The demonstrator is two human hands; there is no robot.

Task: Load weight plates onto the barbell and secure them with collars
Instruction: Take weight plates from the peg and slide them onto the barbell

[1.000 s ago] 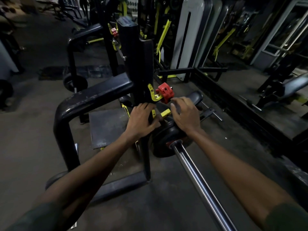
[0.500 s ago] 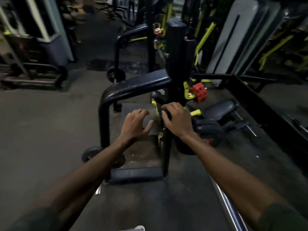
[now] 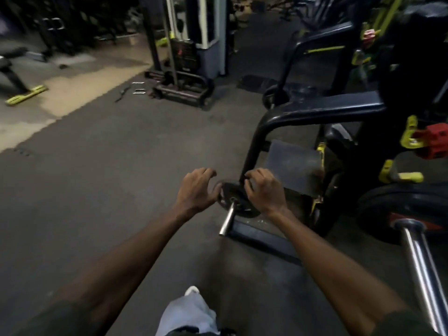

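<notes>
A small dark weight plate [image 3: 238, 206] sits on a short steel peg [image 3: 227, 220] low on the black rack's base. My right hand [image 3: 265, 193] curls over the plate's right and top edge. My left hand [image 3: 196, 190] is beside its left rim with fingers spread and curved, thumb close to the rim. At the far right lies the chrome barbell [image 3: 423, 270], its sleeve carrying large black plates [image 3: 397, 202]. A red collar [image 3: 434, 141] hangs on a yellow hook of the rack above them.
The black rack frame [image 3: 315, 109] arches over a grey foot plate [image 3: 294, 163] just behind my hands. A cable machine [image 3: 186, 69] stands at the back centre and a bench [image 3: 14, 69] at the far left. Dark rubber floor [image 3: 109, 178] spreads to the left.
My view has swung left and down. Both hands have left the loaded barbell end and rack upright and come down to the small plate on the low peg.
</notes>
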